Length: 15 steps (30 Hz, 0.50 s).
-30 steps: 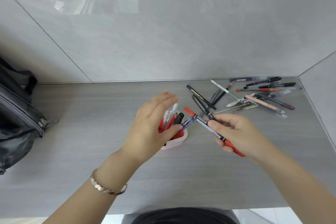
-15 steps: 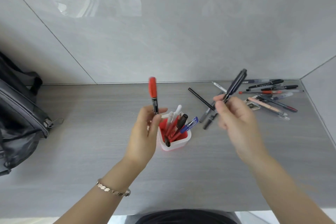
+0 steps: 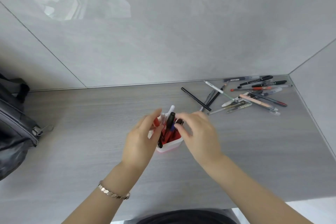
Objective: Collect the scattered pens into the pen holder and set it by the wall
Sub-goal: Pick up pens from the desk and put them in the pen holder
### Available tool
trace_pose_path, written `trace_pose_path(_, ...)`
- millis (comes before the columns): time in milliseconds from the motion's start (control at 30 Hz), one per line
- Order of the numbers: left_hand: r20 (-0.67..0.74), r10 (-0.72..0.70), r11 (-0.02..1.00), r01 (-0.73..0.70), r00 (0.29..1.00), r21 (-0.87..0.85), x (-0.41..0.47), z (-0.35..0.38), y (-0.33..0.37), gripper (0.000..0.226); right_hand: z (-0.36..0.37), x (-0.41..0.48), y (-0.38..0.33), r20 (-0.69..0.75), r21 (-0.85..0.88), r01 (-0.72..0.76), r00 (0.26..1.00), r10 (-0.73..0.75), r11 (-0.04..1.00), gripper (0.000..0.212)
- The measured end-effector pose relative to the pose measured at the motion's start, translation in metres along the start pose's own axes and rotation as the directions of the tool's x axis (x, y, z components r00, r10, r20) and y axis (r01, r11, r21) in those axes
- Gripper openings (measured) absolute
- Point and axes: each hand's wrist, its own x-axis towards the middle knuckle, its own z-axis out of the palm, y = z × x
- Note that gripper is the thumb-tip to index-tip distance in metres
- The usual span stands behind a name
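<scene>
The red-and-white pen holder (image 3: 170, 146) stands mid-table, with several pens upright in it, among them a black marker (image 3: 170, 120) and a white pen (image 3: 172, 108). My left hand (image 3: 141, 140) is at the holder's left side, its fingers closed around what looks like a red-capped pen (image 3: 156, 122) lowered into the holder. My right hand (image 3: 199, 132) is at the holder's right side and pinches a dark pen (image 3: 180, 121) over the opening. Several scattered pens (image 3: 254, 100) lie at the back right by the wall, and a long black pen (image 3: 196, 98) lies nearest.
A dark bag (image 3: 14, 132) with a zip pull lies at the table's left edge. The grey back wall (image 3: 163, 51) meets a side wall (image 3: 320, 82) at the right corner. The table's front edge runs just below my forearms.
Both hands have come down onto the holder. The red-capped pen, held up in my left hand before, is now low in the holder; my right hand brought its dark pen from the right.
</scene>
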Motion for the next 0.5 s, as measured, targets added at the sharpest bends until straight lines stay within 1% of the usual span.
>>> trace_pose_path(33,-0.006,0.074,0.994,-0.074,0.997,0.083,-0.001,0.003,-0.005,0.040,0.005,-0.005,0.005,-0.023,-0.080,0.087,0.996,-0.089,0.993,0.012)
trace_pose_path(67,0.009,0.146,0.979,-0.146,0.989,0.144,-0.003,0.005,-0.011,0.034,0.008,-0.010,0.009,-0.035,-0.121,0.150,0.987,-0.156,0.981,0.013)
trace_pose_path(100,0.041,0.194,0.964,-0.199,0.980,0.177,-0.004,0.007,-0.016,0.031,0.010,-0.015,0.012,-0.028,-0.116,0.199,0.979,-0.203,0.973,0.015)
trace_pose_path(133,0.080,0.206,0.961,-0.217,0.975,0.170,-0.006,0.008,-0.019,0.032,0.009,-0.017,0.014,-0.031,-0.090,0.239,0.970,-0.242,0.967,0.017)
trace_pose_path(167,0.120,0.187,0.971,-0.202,0.975,0.131,-0.006,0.006,-0.020,0.038,0.005,-0.016,0.017,-0.041,-0.043,0.253,0.966,-0.254,0.967,0.021)
trace_pose_path(200,0.159,0.152,0.985,-0.163,0.976,0.060,-0.005,0.002,-0.019,0.045,0.000,-0.012,0.020,-0.049,0.011,0.226,0.973,-0.225,0.974,0.024)
trace_pose_path(233,0.205,0.105,0.994,-0.102,0.973,-0.026,-0.005,-0.002,-0.018,0.050,-0.005,-0.005,0.024,-0.052,0.060,0.152,0.987,-0.149,0.987,0.025)
trace_pose_path(267,0.261,0.055,0.995,-0.031,0.964,-0.093,-0.004,-0.005,-0.017,0.053,-0.009,0.006,0.033,-0.053,0.091,0.032,0.998,-0.027,0.995,0.024)
trace_pose_path(300,0.315,0.001,0.993,0.038,0.949,-0.116,-0.004,-0.008,-0.016,0.060,-0.011,0.019,0.045,-0.033,0.089,-0.109,0.993,0.113,0.990,0.023)
trace_pose_path(333,0.361,-0.051,0.990,0.095,0.931,-0.105,-0.004,-0.009,-0.017,0.072,-0.011,0.033,0.058,0.028,0.038,-0.243,0.970,0.242,0.969,0.025)
trace_pose_path(367,0.398,-0.100,0.988,0.140,0.912,-0.072,-0.005,-0.010,-0.017,0.088,-0.009,0.046,0.070,0.119,-0.062,-0.343,0.930,0.348,0.937,0.030)
trace_pose_path(400,0.429,-0.140,0.986,0.167,0.892,-0.025,-0.005,-0.010,-0.018,0.103,-0.006,0.058,0.081,0.215,-0.179,-0.391,0.880,0.424,0.903,0.037)
trace_pose_path(433,0.455,-0.162,0.985,0.167,0.876,0.030,-0.005,-0.008,-0.018,0.112,-0.001,0.068,0.088,0.295,-0.290,-0.405,0.824,0.483,0.867,0.042)
trace_pose_path(467,0.475,-0.166,0.986,0.144,0.864,0.081,-0.005,-0.007,-0.018,0.119,0.004,0.076,0.092,0.343,-0.385,-0.407,0.770,0.538,0.829,0.047)
trace_pose_path(500,0.483,-0.161,0.986,0.115,0.861,0.123,-0.005,-0.005,-0.019,0.125,0.011,0.082,0.095,0.362,-0.460,-0.416,0.719,0.593,0.785,0.051)
